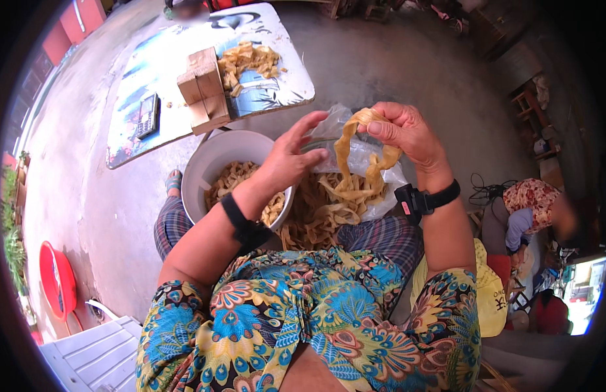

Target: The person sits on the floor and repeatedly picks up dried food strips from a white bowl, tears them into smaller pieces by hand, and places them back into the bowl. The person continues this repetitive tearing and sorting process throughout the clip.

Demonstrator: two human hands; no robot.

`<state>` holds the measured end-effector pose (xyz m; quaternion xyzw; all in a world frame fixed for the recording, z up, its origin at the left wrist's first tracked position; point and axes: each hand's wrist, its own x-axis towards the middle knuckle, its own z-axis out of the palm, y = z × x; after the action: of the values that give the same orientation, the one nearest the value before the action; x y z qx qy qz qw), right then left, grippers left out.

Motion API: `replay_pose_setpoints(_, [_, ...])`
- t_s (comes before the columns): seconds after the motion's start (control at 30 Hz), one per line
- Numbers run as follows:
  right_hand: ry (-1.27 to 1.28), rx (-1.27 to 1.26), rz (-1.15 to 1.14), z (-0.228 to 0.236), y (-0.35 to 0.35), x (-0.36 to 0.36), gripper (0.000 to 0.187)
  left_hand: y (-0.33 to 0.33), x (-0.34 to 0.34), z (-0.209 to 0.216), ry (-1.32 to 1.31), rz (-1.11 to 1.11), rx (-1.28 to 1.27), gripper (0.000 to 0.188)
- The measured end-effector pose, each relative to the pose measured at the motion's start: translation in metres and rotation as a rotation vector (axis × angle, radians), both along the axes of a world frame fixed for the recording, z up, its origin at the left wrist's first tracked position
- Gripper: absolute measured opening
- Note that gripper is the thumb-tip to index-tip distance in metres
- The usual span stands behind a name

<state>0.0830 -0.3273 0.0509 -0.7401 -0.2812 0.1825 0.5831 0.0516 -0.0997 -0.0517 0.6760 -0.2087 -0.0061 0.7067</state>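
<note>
My right hand (404, 134) pinches a long, yellowish-brown dried strip (343, 153), which hangs in a loop over a heap of similar strips (322, 206) in front of my lap. What the strip is made of I cannot tell. My left hand (291, 155) is held up beside it with fingers apart and nothing in them. A clear plastic bag (381, 208) lies around the heap, its edge rising between my hands. Left of the heap, partly under my left forearm, stands a white bucket (193, 171) with many curled pieces (238, 175) inside.
Ahead is a low painted table (270, 26) with a wooden block (202, 85), a pile of strips (251, 60) and a calculator (147, 116). A red basin (57, 279) leans at the left. Another person (528, 212) bends over at the right, near a yellow bag (489, 287).
</note>
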Motion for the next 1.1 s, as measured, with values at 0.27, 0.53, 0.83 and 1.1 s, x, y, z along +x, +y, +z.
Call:
replay_pose_setpoints(0.27, [-0.314, 0.485, -0.166, 0.053, 0.003, -0.019, 0.027, -0.035, -0.013, 0.002, 0.062, 0.050, -0.041, 0.051])
replay_pose_setpoints(0.53, [-0.386, 0.855, -0.345, 0.061, -0.017, 0.023, 0.025, -0.016, -0.023, -0.034, 0.563, -0.659, -0.195, 0.060])
replay_pose_setpoints(0.83, [-0.364, 1.037, -0.890, 0.018, -0.155, 0.053, 0.015, 0.098, -0.064, -0.016, 0.595, -0.341, 0.029, 0.017])
replay_pose_setpoints(1.1, [-0.644, -1.111, -0.993, -0.036, -0.112, 0.034, 0.049, 0.120, -0.077, 0.069, 0.471, -0.207, -0.029, 0.013])
